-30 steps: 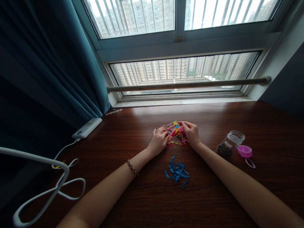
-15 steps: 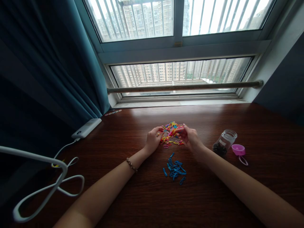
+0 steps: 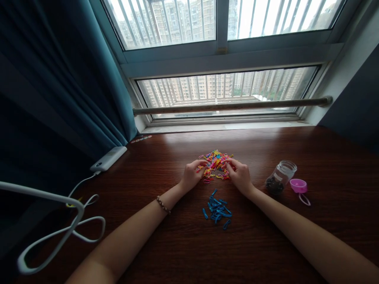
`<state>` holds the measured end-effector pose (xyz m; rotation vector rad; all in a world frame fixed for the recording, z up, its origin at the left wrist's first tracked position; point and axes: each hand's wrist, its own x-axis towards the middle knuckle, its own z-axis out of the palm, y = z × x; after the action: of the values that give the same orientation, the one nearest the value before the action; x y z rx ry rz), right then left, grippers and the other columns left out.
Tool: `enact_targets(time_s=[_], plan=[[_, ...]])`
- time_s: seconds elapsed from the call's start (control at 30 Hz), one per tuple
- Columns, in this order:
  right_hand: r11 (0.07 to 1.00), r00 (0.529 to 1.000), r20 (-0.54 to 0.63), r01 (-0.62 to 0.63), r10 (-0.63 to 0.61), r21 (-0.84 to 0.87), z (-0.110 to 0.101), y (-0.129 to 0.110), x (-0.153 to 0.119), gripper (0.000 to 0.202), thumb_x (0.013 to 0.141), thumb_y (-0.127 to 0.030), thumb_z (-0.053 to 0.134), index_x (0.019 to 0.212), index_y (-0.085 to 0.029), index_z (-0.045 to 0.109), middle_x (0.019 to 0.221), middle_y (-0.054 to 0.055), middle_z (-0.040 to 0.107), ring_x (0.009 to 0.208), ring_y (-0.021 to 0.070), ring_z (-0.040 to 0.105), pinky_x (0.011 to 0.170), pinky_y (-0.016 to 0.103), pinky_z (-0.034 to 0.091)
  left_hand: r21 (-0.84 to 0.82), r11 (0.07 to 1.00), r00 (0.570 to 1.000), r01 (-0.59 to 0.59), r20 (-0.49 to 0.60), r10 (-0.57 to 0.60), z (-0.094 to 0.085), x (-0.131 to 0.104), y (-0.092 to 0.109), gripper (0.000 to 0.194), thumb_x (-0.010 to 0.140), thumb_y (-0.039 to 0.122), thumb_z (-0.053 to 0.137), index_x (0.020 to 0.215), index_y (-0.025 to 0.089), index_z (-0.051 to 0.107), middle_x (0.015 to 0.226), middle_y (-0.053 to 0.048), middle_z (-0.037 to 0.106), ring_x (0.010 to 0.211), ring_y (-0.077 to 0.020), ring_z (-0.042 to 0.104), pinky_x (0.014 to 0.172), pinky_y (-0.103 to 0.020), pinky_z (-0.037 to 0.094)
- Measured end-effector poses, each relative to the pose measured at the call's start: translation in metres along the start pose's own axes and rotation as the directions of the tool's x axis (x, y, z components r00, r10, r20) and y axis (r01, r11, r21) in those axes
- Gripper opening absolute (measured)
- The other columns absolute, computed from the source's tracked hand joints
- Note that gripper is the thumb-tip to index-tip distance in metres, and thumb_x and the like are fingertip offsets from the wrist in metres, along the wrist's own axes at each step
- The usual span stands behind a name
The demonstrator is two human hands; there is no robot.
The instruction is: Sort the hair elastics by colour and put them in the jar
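A heap of small multicoloured rubber bands (image 3: 216,161) lies on the dark wooden table between my hands. At its left edge is my left hand (image 3: 192,174), thumb and forefinger apart and touching the bands. My right hand (image 3: 240,176) reaches into the right side of the heap, fingers bent and slightly spread, with no band plainly held. Closer to me, between my forearms, is a separate loose pile of blue rubber bands (image 3: 218,209). A beaded bracelet (image 3: 163,205) circles my left wrist.
Right of my right hand, a clear jar (image 3: 281,176) with dark contents leans on its side beside a pink lid (image 3: 298,185) with a loop. A white power bank (image 3: 109,158) and white cable (image 3: 75,225) are at left, near a blue curtain (image 3: 115,98). A window rail (image 3: 231,106) crosses behind.
My right hand has turned and lowered onto the heap, its fingers now among the bands. My left hand has barely moved. The view has shifted slightly.
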<state>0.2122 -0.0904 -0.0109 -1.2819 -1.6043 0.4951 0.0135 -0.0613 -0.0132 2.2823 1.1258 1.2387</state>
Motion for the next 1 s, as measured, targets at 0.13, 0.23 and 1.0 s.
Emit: enact_targets(time_s=[0.13,0.23,1.0], plan=[[0.979,0.999,0.021,-0.022,0.026,-0.202,0.002,0.012,0.005,0.021,0.081,-0.02,0.045,0.094,-0.019,0.062,0.076,0.003,0.068,0.075,0.0181,0.059,0.07,0.028,0.042,-0.083,0.978,0.958,-0.191,0.203,0.204,0.001,-0.006,0.017,0.012,0.08,0.021,0.053,0.084,0.015,0.063,0.08,-0.006,0.066,0.076,-0.0149,0.061,0.072,-0.027,0.049],[0.926,0.995,-0.062,-0.099,0.081,-0.365,0.003,0.013,0.004,0.023,0.081,-0.022,0.044,0.094,-0.021,0.063,0.077,0.006,0.065,0.077,0.0197,0.057,0.069,0.029,0.04,-0.121,0.938,0.868,-0.325,0.355,0.347,0.007,-0.015,0.033,0.013,0.081,0.021,0.051,0.084,0.016,0.063,0.075,-0.006,0.065,0.071,-0.0137,0.06,0.069,-0.025,0.048],[0.943,0.998,0.049,0.044,-0.03,-0.329,0.004,0.017,0.004,0.022,0.071,-0.016,0.054,0.091,-0.021,0.063,0.073,0.003,0.066,0.079,0.0204,0.052,0.073,0.031,0.041,0.23,0.971,0.997,-0.061,-0.038,0.071,-0.005,0.014,-0.007,0.014,0.082,0.023,0.05,0.083,0.016,0.062,0.083,-0.007,0.063,0.083,-0.0185,0.057,0.078,-0.032,0.045]])
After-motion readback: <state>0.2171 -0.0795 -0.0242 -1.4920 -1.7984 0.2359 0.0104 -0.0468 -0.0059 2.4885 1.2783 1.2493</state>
